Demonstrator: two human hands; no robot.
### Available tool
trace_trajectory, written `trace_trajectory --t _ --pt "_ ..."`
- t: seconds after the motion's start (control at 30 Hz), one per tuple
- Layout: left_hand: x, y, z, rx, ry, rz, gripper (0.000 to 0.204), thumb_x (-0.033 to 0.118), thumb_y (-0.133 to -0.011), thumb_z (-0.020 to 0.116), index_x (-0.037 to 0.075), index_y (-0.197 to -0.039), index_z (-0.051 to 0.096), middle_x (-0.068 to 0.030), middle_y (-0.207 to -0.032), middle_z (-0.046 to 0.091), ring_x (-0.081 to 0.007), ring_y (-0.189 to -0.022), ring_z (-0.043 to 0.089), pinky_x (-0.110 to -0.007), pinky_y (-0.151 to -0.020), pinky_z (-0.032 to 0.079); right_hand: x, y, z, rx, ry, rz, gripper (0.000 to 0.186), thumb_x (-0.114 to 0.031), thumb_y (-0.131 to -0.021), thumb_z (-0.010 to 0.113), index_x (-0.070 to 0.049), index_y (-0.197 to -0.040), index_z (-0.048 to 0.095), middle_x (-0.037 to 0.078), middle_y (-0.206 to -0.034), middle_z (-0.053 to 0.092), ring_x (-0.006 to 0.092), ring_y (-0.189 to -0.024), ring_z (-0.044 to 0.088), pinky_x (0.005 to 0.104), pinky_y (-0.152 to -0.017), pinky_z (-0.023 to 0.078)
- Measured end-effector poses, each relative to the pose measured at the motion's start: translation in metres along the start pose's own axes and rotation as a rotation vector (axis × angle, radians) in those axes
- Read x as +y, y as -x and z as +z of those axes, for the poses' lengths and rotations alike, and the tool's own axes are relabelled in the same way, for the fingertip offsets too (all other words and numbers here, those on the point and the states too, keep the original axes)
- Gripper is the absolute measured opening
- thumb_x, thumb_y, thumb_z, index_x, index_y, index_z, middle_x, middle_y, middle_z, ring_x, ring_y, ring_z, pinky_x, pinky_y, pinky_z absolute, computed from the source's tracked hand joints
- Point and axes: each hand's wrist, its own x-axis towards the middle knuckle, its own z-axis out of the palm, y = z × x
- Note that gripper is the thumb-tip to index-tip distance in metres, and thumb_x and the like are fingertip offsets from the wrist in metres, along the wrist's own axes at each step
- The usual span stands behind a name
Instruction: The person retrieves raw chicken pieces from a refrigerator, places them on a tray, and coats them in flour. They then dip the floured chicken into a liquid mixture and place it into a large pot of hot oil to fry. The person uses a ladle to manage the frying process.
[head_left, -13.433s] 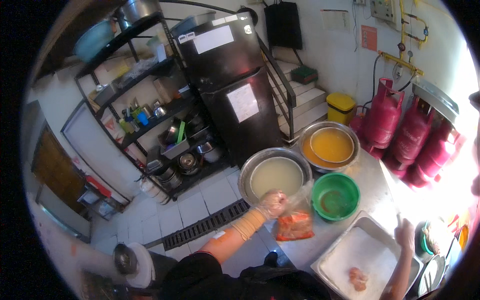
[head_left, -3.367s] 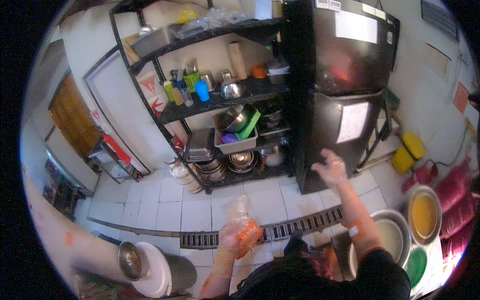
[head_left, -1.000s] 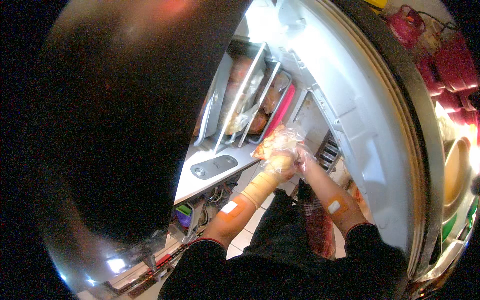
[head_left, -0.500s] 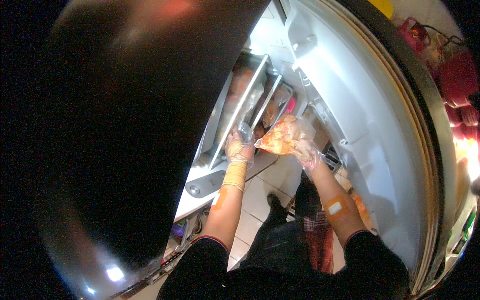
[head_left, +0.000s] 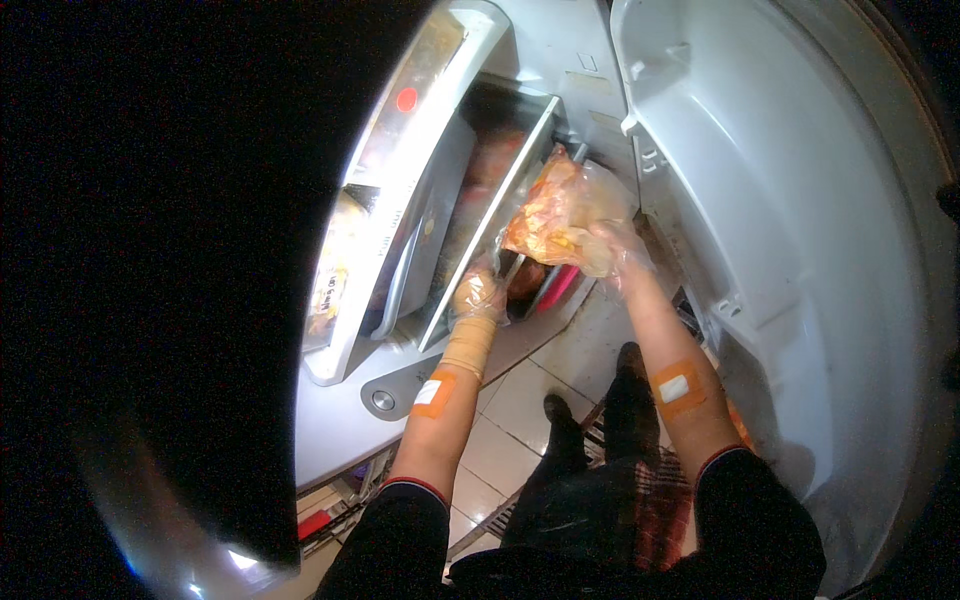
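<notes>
My right hand (head_left: 622, 258), in a clear plastic glove, grips a clear plastic bag (head_left: 550, 220) of orange-pink food, perhaps raw meat. It holds the bag above the open lower drawer (head_left: 520, 292) of a lit fridge or freezer. My left hand (head_left: 478, 294), also gloved, is at the drawer's near part, right beside a pale upright shelf edge (head_left: 492, 212). Its fingers look curled, but they are partly hidden, and what they hold does not show. Tan bands wrap the left wrist.
An open pale door with a moulded inner side (head_left: 770, 200) curves along my right. A dark door fills the left. Frosted compartments with bagged food (head_left: 335, 265) stand beyond the left hand. Below are floor tiles (head_left: 500, 440) and my feet.
My right hand has lifted the bag up and slightly left, over the drawer. My left hand stays at the drawer, its fingers more curled. The view has shifted closer to the compartments.
</notes>
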Motion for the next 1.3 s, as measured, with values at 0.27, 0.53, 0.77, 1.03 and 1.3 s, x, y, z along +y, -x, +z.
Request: trace_trajectory --t 0.27,0.53,0.77,1.03,1.3 --pt "-0.016 0.011 0.048 0.237 -0.175 0.238 0.031 0.012 -0.080 0.066 0.002 -0.110 0.068 -0.0225 -0.099 0.072 -0.0428 -0.091 0.071 -0.050 -0.083 0.057 -0.016 -0.029 0.048 -0.144 -0.045 -0.178 0.056 -0.009 -0.082 0.078 -0.003 -0.134 0.058 0.008 -0.121 0.066 0.0203 -0.105 0.066 0.0369 -0.089 0.057" --pt "-0.010 0.028 0.087 0.176 -0.130 0.199 0.025 0.011 -0.077 0.068 0.005 -0.101 0.070 -0.0214 -0.096 0.072 -0.0418 -0.089 0.071 -0.051 -0.082 0.056 0.025 -0.070 0.081 0.106 0.107 -0.756 0.053 -0.026 -0.095 0.072 -0.006 -0.140 0.052 0.013 -0.129 0.060 0.0264 -0.113 0.064 0.0422 -0.094 0.055" --pt "-0.002 0.038 0.098 0.246 -0.041 0.212 0.036 0.004 -0.075 0.064 0.005 -0.111 0.070 -0.0206 -0.103 0.072 -0.0420 -0.096 0.070 -0.050 -0.087 0.056 0.072 -0.045 0.040 0.279 1.223 -1.074 0.081 -0.024 -0.098 0.060 0.001 -0.161 0.016 0.044 -0.162 0.008 0.0599 -0.150 0.017 0.0570 -0.123 0.024" --pt "0.023 0.076 0.107 0.392 -0.016 0.257 0.035 0.002 -0.072 0.066 0.005 -0.106 0.070 -0.0202 -0.101 0.072 -0.0430 -0.095 0.069 -0.050 -0.086 0.056 0.017 -0.065 0.051 0.204 1.640 -0.654 0.077 -0.038 -0.097 0.058 -0.004 -0.161 0.032 0.025 -0.169 0.022 0.0448 -0.157 0.015 0.0619 -0.126 0.012" --pt "0.021 0.046 0.107 -0.042 0.117 -0.027 0.039 0.006 -0.086 0.062 0.007 -0.125 0.067 -0.0219 -0.104 0.073 -0.0425 -0.097 0.070 -0.047 -0.091 0.056 0.029 -0.010 0.006 0.291 1.649 -0.552 0.073 -0.046 -0.100 0.056 -0.010 -0.160 0.035 0.021 -0.169 0.026 0.0431 -0.156 0.019 0.0601 -0.126 0.017"
